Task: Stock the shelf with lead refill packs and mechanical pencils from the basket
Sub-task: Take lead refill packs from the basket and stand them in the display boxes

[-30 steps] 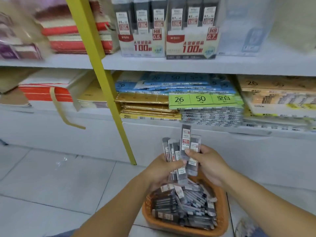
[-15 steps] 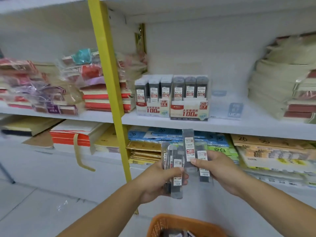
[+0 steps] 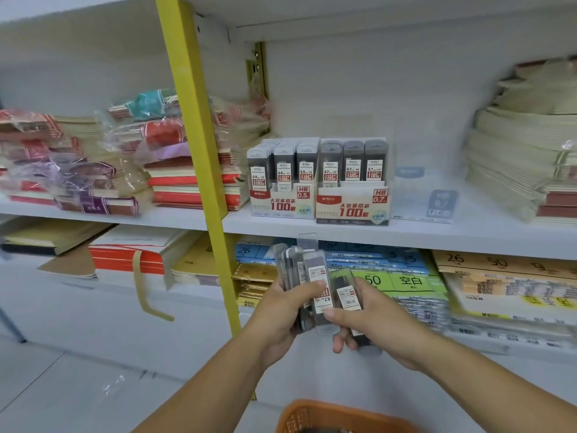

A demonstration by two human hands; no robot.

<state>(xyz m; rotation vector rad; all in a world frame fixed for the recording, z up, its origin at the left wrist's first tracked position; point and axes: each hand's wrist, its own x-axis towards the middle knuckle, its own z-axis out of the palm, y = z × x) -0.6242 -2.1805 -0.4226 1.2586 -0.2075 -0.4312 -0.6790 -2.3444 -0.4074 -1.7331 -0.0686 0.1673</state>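
The left hand (image 3: 281, 317) grips a fan of seemingly light, stiff, slick packs (image 3: 315, 273); the right hand (image 3: 377, 323) pinches one by its lower end.

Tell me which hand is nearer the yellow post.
Left. The left hand is just right of the yellow post; the right hand is farther right, beyond the packs.

Basket (image 3: 340, 415): cut by the bottom edge, only the far rim shows; contents not readable. Packs (image 3: 317, 282): fanned in left hand (image 3: 281, 317), rear ones overlapped by the front one, count cannot be told; small label print blurred. Right hand (image 3: 381, 326): most fingers behind the packs. Clear stand (image 3: 421, 189) right of the 0.7 box (image 3: 352, 207): blurred, label unreadable. Paper stack (image 3: 524, 164): cut by the right edge.
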